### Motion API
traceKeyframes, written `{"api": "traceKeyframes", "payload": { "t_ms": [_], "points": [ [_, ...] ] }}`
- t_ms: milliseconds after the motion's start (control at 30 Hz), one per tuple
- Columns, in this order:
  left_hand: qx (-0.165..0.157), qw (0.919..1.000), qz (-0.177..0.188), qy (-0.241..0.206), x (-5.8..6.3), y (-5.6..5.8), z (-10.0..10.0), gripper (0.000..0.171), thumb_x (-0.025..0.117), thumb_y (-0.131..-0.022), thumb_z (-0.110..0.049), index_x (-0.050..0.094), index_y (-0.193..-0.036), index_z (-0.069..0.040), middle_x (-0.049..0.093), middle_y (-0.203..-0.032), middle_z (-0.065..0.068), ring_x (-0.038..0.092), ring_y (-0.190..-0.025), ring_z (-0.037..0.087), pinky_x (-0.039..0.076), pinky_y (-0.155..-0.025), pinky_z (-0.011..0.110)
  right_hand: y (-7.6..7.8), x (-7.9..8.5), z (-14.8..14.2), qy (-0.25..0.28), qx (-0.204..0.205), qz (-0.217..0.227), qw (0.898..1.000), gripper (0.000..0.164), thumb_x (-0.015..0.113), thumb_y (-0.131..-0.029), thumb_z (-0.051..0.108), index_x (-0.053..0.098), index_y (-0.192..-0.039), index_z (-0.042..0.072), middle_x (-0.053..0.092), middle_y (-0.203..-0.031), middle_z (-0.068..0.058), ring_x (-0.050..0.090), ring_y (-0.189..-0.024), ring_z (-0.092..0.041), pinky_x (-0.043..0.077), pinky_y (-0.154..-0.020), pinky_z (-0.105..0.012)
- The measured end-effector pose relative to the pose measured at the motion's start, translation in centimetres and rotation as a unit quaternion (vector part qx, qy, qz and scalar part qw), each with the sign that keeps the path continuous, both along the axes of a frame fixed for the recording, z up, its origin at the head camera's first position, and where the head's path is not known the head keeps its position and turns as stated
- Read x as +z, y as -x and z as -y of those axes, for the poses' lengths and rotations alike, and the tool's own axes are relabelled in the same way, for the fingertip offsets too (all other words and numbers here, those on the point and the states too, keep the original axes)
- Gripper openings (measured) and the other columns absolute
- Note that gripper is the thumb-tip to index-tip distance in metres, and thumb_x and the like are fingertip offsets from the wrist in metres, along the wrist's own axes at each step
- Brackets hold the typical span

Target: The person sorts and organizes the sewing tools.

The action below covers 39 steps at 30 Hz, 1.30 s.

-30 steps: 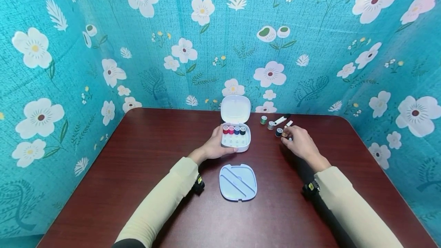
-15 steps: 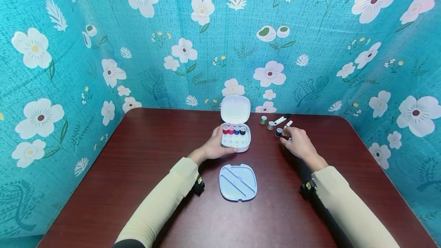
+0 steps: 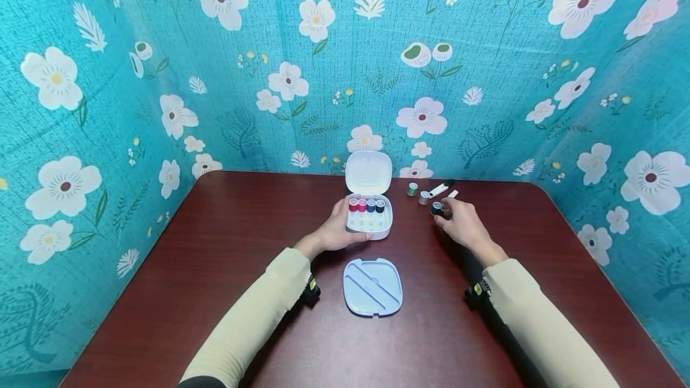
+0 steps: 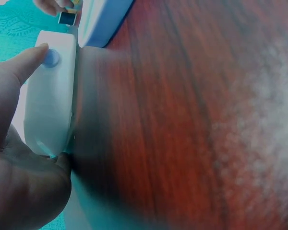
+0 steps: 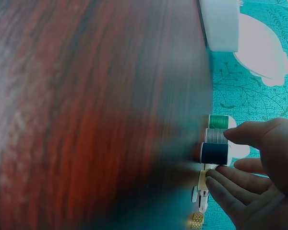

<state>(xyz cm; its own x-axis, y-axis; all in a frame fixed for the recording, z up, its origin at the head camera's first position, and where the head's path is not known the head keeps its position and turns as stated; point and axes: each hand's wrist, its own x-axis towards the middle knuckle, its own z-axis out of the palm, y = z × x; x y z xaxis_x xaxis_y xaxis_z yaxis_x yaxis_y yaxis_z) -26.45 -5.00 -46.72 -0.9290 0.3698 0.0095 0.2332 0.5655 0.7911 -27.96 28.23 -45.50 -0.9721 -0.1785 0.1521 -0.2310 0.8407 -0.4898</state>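
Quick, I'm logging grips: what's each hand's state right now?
Left hand: holding the white box.
Right hand: open, by the dark blue spool; contact can't be told.

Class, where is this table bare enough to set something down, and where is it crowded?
Bare: the table left of the left sleeve, and between the blue tray and right sleeve. Crowded: by the right hand, with dark spool, grey spool, green spool, white tool.

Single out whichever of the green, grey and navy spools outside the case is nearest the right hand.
The navy thread spool: it alone sits close by the right hand; the grey spool and green spool stand progressively farther off.
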Motion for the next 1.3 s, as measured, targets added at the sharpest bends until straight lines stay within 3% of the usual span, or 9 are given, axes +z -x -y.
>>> {"api": "traceKeyframes", "payload": {
  "t_ms": [467, 1300],
  "points": [
    [-0.004, 1.0, -0.009, -0.001, -0.2, 0.3, 0.0, 0.111, 0.079, -0.071, -0.045, 0.006, -0.15, -0.015, 0.014, -0.148, 0.012, 0.03, -0.128, 0.025, 0.03, -0.105, 0.044, 0.8, 0.2, 1.2, 0.006, 0.009, -0.029, 1.0, 0.036, 0.066, -0.086, 0.017, 0.06, -0.116, -0.002, 0.065, -0.1, -0.016, 0.06, -0.089, -0.028, 0.048, -0.08, -0.046],
    [0.002, 0.9999, -0.001, 0.017, 0.2, 0.3, 0.0, 0.117, 0.079, -0.07, -0.047, 0.001, -0.15, -0.013, 0.013, -0.149, 0.01, 0.027, -0.13, 0.023, 0.029, -0.106, 0.039, 2.0, 0.2, 2.4, 0.011, -0.012, -0.015, 1.0, 0.022, 0.063, -0.09, 0.014, 0.062, -0.108, 0.001, 0.065, -0.103, -0.016, 0.061, -0.09, -0.028, 0.048, -0.077, -0.046]
  ]
}}
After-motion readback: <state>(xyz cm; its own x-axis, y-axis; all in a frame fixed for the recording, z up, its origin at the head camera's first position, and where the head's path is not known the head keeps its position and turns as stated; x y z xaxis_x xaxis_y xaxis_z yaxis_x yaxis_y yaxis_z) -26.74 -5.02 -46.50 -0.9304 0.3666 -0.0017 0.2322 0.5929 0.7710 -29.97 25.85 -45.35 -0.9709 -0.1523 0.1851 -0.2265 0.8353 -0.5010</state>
